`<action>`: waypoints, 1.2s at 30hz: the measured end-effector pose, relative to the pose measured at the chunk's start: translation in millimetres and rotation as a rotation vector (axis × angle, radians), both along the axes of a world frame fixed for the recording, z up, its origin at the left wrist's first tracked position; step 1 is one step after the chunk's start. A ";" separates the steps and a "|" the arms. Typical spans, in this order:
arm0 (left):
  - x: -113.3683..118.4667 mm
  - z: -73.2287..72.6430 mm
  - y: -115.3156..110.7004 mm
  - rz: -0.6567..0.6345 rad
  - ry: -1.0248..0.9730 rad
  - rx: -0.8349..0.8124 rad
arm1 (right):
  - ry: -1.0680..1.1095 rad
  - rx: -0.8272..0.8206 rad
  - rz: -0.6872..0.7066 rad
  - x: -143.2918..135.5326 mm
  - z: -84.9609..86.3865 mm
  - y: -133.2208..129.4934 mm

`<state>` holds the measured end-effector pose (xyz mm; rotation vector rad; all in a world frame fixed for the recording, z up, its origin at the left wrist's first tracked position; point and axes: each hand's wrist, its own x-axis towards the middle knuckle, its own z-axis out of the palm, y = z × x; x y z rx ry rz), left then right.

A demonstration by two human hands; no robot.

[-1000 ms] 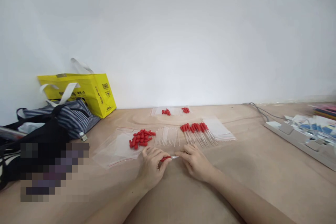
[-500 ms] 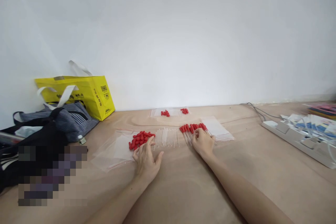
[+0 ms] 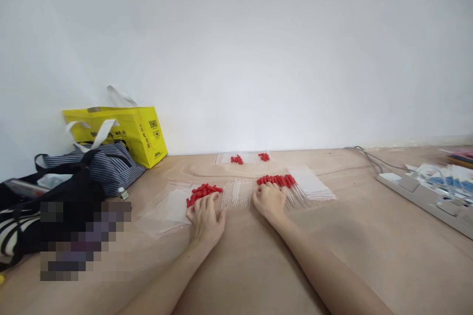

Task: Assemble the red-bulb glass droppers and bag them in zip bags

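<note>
My left hand [image 3: 207, 217] rests palm down with its thumb held apart, fingertips at the near edge of a heap of small red caps [image 3: 202, 190]. The heap lies on clear zip bags [image 3: 173, 206]. Between my hands thin white sticks [image 3: 236, 194] lie side by side. My right hand [image 3: 271, 200] is curled closed at the left end of a row of red-capped sticks [image 3: 293, 194]; its fingertips are turned down, and what they pinch is hidden. Right behind this row is a stack of clear bags [image 3: 312, 184].
Near the wall lies another clear bag [image 3: 220, 158] with red caps and white sticks. A yellow bag [image 3: 153, 145], a striped bag [image 3: 118, 172] and a black bag [image 3: 81, 202] crowd the left side. On the right are a white power strip [image 3: 424, 202] with cables and packets [image 3: 456, 177].
My right hand has moved left along the row of red-capped sticks, uncovering more of them on its right. My left hand stays by the red heap, fingers slightly closer in. The view has shifted slightly.
</note>
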<state>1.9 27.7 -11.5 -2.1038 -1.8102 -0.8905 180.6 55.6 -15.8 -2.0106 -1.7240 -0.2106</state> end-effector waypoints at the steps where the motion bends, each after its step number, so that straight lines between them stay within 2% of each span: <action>1: -5.5 2.3 2.3 0.018 0.032 0.016 | -0.016 -0.032 -0.012 -4.8 1.2 1.6; 4: -24.4 9.7 8.8 0.075 0.121 0.044 | -0.039 -0.074 -0.032 -11.2 1.6 5.3; 8: -40.2 13.7 11.6 0.092 0.193 -0.043 | -0.054 -0.096 -0.032 -8.9 -1.6 7.9; 13: -39.7 6.3 13.2 0.025 0.267 -0.067 | -0.075 -0.112 -0.006 -8.3 0.6 6.6; 18: -38.7 3.8 19.9 -0.019 0.243 -0.039 | -0.097 -0.068 0.052 0.7 4.9 -12.2; 20: -38.4 5.7 20.7 -0.085 0.193 -0.019 | -0.104 0.013 0.151 11.6 -1.1 -23.4; 23: -33.0 5.1 17.6 -0.291 0.053 -0.006 | -0.025 0.172 0.385 33.3 -18.3 -37.5; 25: -25.4 0.2 12.6 -0.427 -0.104 -0.042 | 0.084 0.222 0.479 46.3 -29.1 -42.9; 27: -16.1 -7.0 6.4 -0.507 -0.276 -0.104 | 0.181 0.232 0.534 53.8 -34.9 -45.5; 31: -1.6 -17.6 -4.9 -0.601 -0.492 -0.223 | 0.200 0.232 0.604 48.2 -32.0 -50.2; 36: 3.0 -19.3 -8.2 -0.709 -0.626 -0.371 | 0.127 0.150 0.682 28.4 -24.1 -61.8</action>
